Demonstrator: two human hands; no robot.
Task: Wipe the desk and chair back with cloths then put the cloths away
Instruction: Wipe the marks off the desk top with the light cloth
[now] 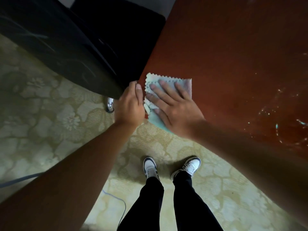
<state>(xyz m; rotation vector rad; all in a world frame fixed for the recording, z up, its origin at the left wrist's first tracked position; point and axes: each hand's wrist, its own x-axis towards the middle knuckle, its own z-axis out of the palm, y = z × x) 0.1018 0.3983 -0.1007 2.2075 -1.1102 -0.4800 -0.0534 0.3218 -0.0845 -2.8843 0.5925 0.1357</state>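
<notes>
A pale blue-green cloth [168, 84] with zigzag edges lies on the near left corner of the reddish-brown desk [233, 55]. My right hand [175, 105] presses flat on the cloth with its fingers spread. Beside it, my left hand [131, 104] curls its fingers and thumb over the desk's left edge at the cloth's crumpled rim. Whether those fingers pinch the cloth cannot be told. The black chair back [55, 42] stands left of the desk, close to my left hand.
Wet streaks and droplets [283, 114] glisten on the desk's right side. A chair caster [110, 104] sits on the patterned floor under the chair. A thin blue cable [120, 202] runs across the floor near my feet [171, 167].
</notes>
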